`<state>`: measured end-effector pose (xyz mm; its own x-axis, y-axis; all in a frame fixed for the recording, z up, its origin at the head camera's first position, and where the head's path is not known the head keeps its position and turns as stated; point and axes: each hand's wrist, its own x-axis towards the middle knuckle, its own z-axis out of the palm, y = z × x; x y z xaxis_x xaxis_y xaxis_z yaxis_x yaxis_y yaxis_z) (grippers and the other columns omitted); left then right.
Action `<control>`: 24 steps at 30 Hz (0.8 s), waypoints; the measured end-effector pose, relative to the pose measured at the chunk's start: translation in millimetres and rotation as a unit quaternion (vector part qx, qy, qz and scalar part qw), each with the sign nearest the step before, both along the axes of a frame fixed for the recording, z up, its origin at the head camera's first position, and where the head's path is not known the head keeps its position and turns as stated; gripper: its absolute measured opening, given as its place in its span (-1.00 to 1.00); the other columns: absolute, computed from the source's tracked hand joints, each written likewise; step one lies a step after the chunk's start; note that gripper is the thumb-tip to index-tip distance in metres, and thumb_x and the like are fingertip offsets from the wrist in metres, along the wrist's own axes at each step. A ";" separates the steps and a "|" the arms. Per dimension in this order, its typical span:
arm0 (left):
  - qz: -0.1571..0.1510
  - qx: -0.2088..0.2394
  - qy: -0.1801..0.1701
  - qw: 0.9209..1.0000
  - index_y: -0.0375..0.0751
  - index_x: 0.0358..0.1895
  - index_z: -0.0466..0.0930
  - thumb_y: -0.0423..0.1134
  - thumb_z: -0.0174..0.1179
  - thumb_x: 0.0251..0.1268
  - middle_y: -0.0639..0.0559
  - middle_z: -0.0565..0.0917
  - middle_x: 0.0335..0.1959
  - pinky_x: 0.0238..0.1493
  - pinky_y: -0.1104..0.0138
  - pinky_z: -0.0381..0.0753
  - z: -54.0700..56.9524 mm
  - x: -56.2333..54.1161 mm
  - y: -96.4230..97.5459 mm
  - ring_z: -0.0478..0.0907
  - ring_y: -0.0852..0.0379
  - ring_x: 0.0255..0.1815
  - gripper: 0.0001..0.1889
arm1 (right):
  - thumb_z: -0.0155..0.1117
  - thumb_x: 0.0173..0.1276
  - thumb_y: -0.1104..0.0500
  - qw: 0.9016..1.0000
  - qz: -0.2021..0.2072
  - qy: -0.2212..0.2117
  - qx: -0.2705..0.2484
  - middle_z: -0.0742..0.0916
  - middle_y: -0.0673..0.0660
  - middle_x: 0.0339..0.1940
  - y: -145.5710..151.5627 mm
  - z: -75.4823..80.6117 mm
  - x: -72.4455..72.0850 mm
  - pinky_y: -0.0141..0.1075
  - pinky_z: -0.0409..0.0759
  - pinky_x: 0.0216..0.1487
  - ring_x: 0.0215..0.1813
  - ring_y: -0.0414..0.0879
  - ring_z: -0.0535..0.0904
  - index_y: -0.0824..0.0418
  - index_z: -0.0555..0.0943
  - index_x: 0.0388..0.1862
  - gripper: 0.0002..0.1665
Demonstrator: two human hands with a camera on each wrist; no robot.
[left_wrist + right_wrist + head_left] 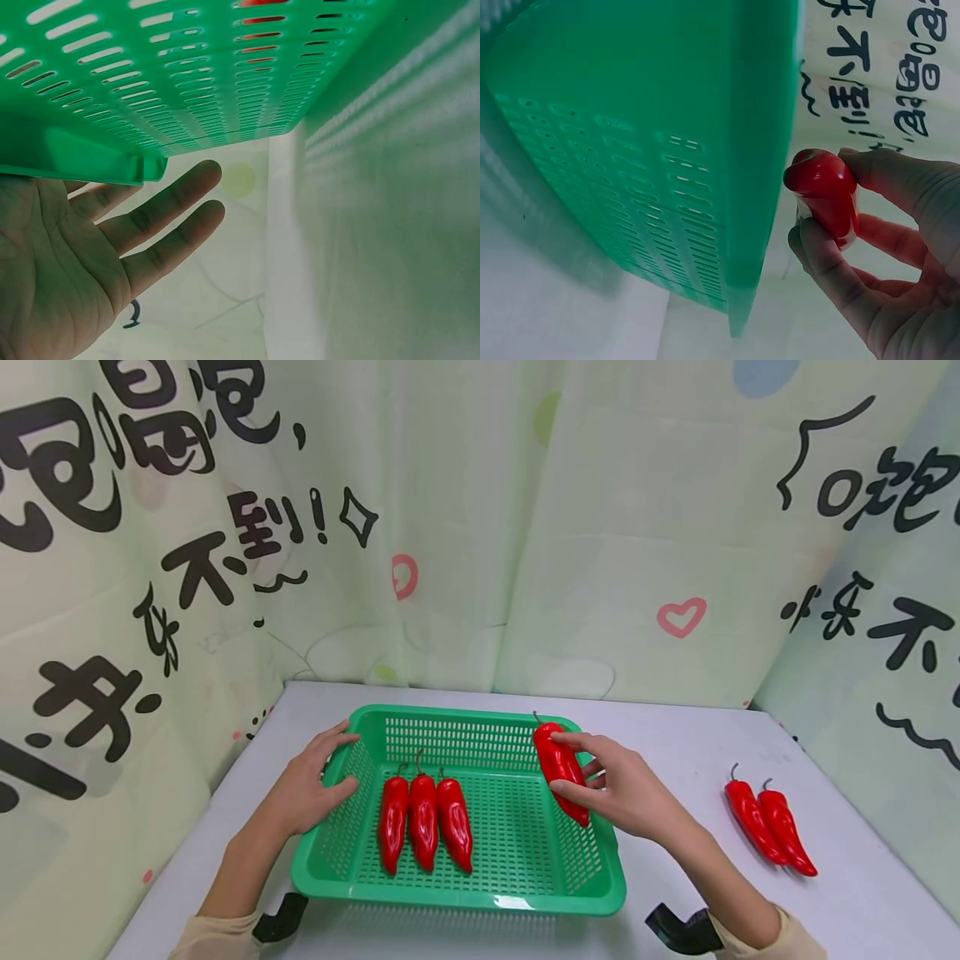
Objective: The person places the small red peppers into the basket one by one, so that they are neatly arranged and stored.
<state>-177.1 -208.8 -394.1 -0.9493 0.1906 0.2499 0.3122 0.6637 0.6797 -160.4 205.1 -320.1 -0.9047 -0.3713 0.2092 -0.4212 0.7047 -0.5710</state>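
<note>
My right hand (628,785) pinches a glossy red pepper (558,764) between thumb and fingers, over the right side of a green plastic basket (420,893). The pepper tilts, its thin curved stem pointing up and its tip down. In the right wrist view the same pepper (826,187) shows end-on beside the basket's rim. My left hand (303,789) rests at the basket's left rim, thumb over the inner side; in the left wrist view its fingers (169,206) stretch out straight below the rim. Three red peppers (423,822) lie side by side in the basket, stems away from me.
Two more red peppers (768,827) lie together on the white table (675,910), right of the basket. A pale curtain (465,527) with black characters and hearts hangs behind and at both sides. Black straps (281,918) show at both wrists.
</note>
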 end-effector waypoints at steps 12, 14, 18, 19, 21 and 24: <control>-0.004 0.001 -0.004 1.000 -0.24 0.44 0.38 -0.26 0.17 0.32 -0.20 0.19 0.61 0.23 -0.23 0.43 -0.2 0.5 0.3 0.21 -0.35 0.53 -0.41 | 0.49 0.30 0.10 0.998 0.053 -0.037 0.025 0.67 0.20 0.10 -18.4 1.3 -6.2 -0.36 0.68 -0.36 -0.23 -0.15 0.66 0.20 0.51 0.40 -0.30; -0.004 0.000 -0.004 1.000 -0.24 0.44 0.38 -0.25 0.17 0.32 -0.20 0.19 0.61 0.24 -0.23 0.43 -0.8 0.6 0.2 0.21 -0.35 0.53 -0.41 | 0.49 0.30 0.11 0.997 0.056 -0.042 0.032 0.67 0.20 0.10 -21.4 0.9 -7.6 -0.35 0.69 -0.35 -0.23 -0.14 0.67 0.20 0.51 0.39 -0.30; -0.002 -0.001 -0.004 1.000 -0.23 0.44 0.39 -0.25 0.17 0.32 -0.19 0.19 0.61 0.23 -0.22 0.44 -1.1 0.1 0.3 0.22 -0.34 0.52 -0.41 | 0.50 0.28 0.12 0.996 0.056 -0.045 0.044 0.67 0.22 0.10 -26.8 0.2 -11.5 -0.34 0.70 -0.34 -0.21 -0.10 0.67 0.21 0.52 0.39 -0.29; -0.002 -0.001 -0.003 1.000 -0.22 0.44 0.39 -0.25 0.17 0.32 -0.19 0.19 0.61 0.22 -0.22 0.45 -0.9 -0.1 0.4 0.23 -0.34 0.52 -0.41 | 0.50 0.28 0.13 0.996 0.057 -0.045 0.046 0.67 0.23 0.11 -27.9 0.1 -12.7 -0.34 0.70 -0.35 -0.21 -0.09 0.68 0.22 0.52 0.38 -0.30; -0.003 0.000 -0.004 1.000 -0.22 0.44 0.39 -0.24 0.17 0.32 -0.19 0.19 0.61 0.22 -0.21 0.45 -0.2 -0.2 0.3 0.23 -0.34 0.52 -0.41 | 0.51 0.27 0.14 0.996 0.055 -0.044 0.052 0.67 0.22 0.10 -30.4 -0.4 -15.1 -0.33 0.70 -0.35 -0.20 -0.08 0.68 0.22 0.53 0.37 -0.31; -0.002 -0.002 -0.004 1.000 -0.21 0.44 0.39 -0.23 0.17 0.32 -0.18 0.19 0.61 0.20 -0.20 0.47 1.2 0.2 -0.1 0.26 -0.33 0.49 -0.41 | 0.52 0.26 0.16 0.996 0.053 -0.044 0.062 0.67 0.21 0.08 -34.1 -0.9 -18.4 -0.34 0.70 -0.35 -0.20 -0.08 0.66 0.21 0.55 0.35 -0.32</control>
